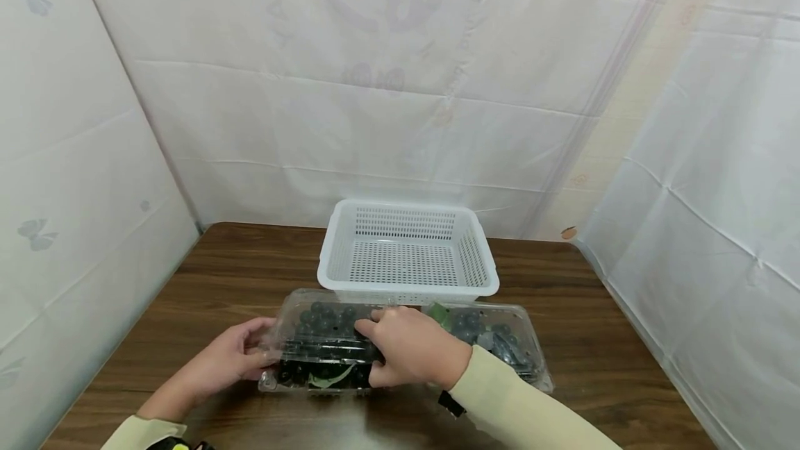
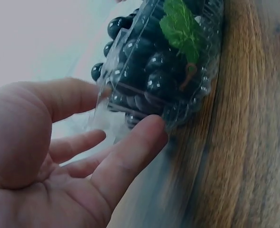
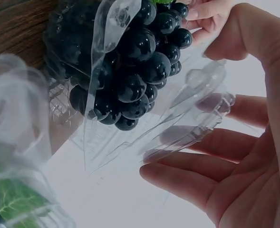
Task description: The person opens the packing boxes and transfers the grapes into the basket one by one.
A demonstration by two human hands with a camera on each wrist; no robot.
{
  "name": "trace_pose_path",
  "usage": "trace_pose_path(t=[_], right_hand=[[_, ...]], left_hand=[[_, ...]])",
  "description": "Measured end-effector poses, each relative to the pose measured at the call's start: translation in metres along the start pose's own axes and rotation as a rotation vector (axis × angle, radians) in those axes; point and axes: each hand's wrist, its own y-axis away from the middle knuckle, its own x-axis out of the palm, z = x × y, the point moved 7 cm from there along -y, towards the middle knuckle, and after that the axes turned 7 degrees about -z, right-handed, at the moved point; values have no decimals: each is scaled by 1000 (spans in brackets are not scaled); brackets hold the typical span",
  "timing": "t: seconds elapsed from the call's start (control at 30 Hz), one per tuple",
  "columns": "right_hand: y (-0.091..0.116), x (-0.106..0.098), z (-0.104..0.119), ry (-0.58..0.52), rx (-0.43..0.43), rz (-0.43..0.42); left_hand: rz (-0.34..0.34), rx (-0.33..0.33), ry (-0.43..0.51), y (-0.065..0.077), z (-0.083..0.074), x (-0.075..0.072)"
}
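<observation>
A clear plastic clamshell box (image 1: 331, 330) of dark grapes (image 3: 135, 88) lies near the front of the table, its lid (image 3: 192, 102) partly raised. My left hand (image 1: 234, 353) is at the box's left end; in the left wrist view, its thumb and a finger straddle the plastic corner beside the grapes. My right hand (image 1: 415, 347) holds the right end of the lid, with several fingers seen through the clear plastic in the right wrist view. A green leaf (image 2: 180, 28) shows inside the box. Some of the box's right end is hidden behind the right hand.
A second clear box (image 1: 531, 339) of dark grapes and a leaf stands to the right, partly behind the right forearm. Behind both boxes is a white perforated basket (image 1: 403, 294). White sheeting (image 1: 375, 123) encloses the brown wooden table (image 1: 262, 248) at the back and sides.
</observation>
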Motion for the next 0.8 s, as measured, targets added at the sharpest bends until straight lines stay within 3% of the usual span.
trace_pose_path(t=[0.27,0.5,0.73,0.8], right_hand=[[-4,-5,-5,-138,49,10],[-14,-11,-8,-274,19,-84],[-25,-18,-11,-390,3,-155],[-28,-19,-12,-414,11,-168]], left_hand=[[-98,12,-69,1,-6,-9],[-90,11,-63,0,-10,-20],[-137,-37,-202,-4,-15,-39],[-133,-6,-255,-7,-18,-43]])
